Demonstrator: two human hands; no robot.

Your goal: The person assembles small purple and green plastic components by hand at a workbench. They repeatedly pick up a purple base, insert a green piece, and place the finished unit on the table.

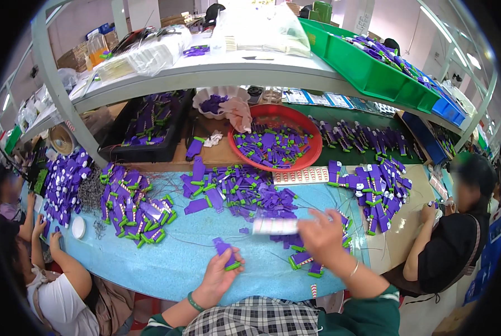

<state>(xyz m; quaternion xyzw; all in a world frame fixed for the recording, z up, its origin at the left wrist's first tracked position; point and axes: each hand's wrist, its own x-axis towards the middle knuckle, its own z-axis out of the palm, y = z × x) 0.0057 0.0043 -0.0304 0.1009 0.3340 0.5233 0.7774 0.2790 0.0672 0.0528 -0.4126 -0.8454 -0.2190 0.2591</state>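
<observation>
My left hand (219,274) is closed on a purple plastic piece (222,246) with a bright green end, held above the blue table cover near its front edge. To its right, my right hand (321,237) is raised and smeared by motion. From its fingers a white sticker strip (275,226) with faint reddish marks sticks out to the left, also blurred. Just beyond the strip lies a heap of loose purple and green pieces (239,187). Under and beside my right hand are several pieces with red-and-white striped stickers (303,259).
Farther back stand a red basin (315,147) and a black bin (107,147) holding purple pieces. Piles of pieces lie left (133,207) and right (380,193). A sticker sheet (300,176) lies below the basin. A shelf (217,78) overhangs the back. People sit at both sides.
</observation>
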